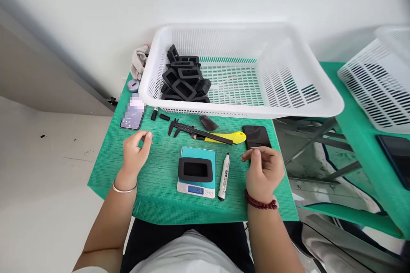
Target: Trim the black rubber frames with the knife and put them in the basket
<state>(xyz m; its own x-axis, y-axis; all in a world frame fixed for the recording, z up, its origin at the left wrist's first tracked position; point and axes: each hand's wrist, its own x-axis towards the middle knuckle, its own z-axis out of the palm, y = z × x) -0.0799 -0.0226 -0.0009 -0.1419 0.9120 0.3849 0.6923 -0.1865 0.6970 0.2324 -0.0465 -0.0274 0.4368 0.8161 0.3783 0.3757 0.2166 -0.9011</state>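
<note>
Positioning both hands over the green-covered tabletop (pixel 156 196), we have one hand on each side of the digital scale (pixel 197 152). Our left grip (pixel 134 155) is narrow: fingers curled, thumb close to the forefinger, with no item visible in it. We cannot tell whether the fingertips touch. Our right grip (pixel 264 172) is also narrow, fingers bent behind the thumb; we cannot tell whether the palm contains anything.

We locate the black frame (pixel 195 179) on the scale, between the two grips and apart from both. The white marker (pixel 224 177) lies just right of the scale, nearer the right grip, its tip directed away from us. Just beyond the right grip we find a dark phone (pixel 258 135); beyond the left grip, a lit phone (pixel 132 119). Forward of and between the grips, we see a black caliper (pixel 205 131) lying across a yellow-handled tool (pixel 238 137). Farther forward, we have a white basket (pixel 240 111) containing black frame pieces (pixel 185 89), heaped at its left end.
</note>
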